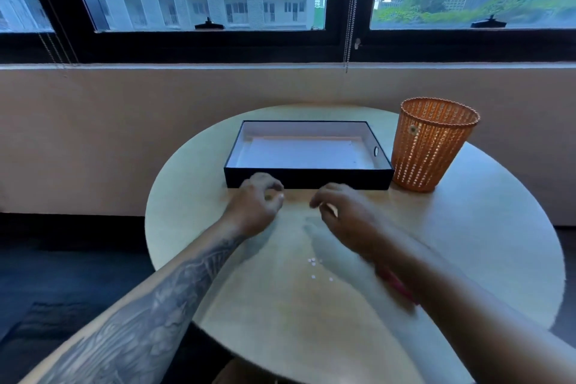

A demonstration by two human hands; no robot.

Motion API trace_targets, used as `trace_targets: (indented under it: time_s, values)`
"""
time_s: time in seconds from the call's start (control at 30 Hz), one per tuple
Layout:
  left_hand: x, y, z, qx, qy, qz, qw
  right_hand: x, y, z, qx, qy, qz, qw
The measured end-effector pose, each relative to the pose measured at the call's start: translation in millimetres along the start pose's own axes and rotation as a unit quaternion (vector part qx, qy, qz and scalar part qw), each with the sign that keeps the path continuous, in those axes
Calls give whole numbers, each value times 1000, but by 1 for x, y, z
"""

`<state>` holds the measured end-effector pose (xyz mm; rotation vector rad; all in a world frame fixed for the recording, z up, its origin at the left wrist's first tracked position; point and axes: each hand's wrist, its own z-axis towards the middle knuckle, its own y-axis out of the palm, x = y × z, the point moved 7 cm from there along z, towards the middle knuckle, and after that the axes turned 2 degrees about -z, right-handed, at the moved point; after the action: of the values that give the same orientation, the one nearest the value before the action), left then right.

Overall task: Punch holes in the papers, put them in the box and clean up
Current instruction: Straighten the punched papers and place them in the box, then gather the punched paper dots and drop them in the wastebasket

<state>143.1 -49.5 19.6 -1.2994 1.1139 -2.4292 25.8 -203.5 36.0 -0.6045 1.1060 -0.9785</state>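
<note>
Both hands hovered over the round pale wooden table (467, 243) before the black box (308, 178) holding white papers (299, 156): left hand (255, 206) pinched, probably on confetti; right hand (343, 215) loosely curled, empty. Tiny white paper dots (312, 262) looked featherlight, best pinched or swept toward the orange mesh bin (427, 146).

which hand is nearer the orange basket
Right. The right hand hovers over the table in front of the box, left of the orange basket; the left hand is farther left.
</note>
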Motion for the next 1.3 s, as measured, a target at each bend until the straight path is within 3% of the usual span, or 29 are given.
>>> trace_targets:
  time_s: [0.17,0.3,0.4,0.6,0.7,0.97,1.1,1.3]
  values:
    - [5,29,-55,-65,1,73,995,-13,28,-56,-90,-27,-63,994]
    - [13,32,-75,-33,31,124,991,-21,30,-80,-17,-33,-51,998]
    - [15,31,-77,-28,37,130,990,-22,25,-91,-9,-29,-8,1000]
    - [13,30,-78,-20,34,117,992,-4,17,-103,77,82,96,989]
    - [12,31,-78,-25,28,119,992,-1,22,-101,79,78,88,990]
    - [15,31,-79,-28,30,128,991,-14,24,-101,2,41,10,999]
    - [19,30,-80,-26,33,131,990,-22,31,-101,-91,23,-60,994]
    - [22,28,-81,-20,40,132,990,-19,27,-102,-26,8,19,999]
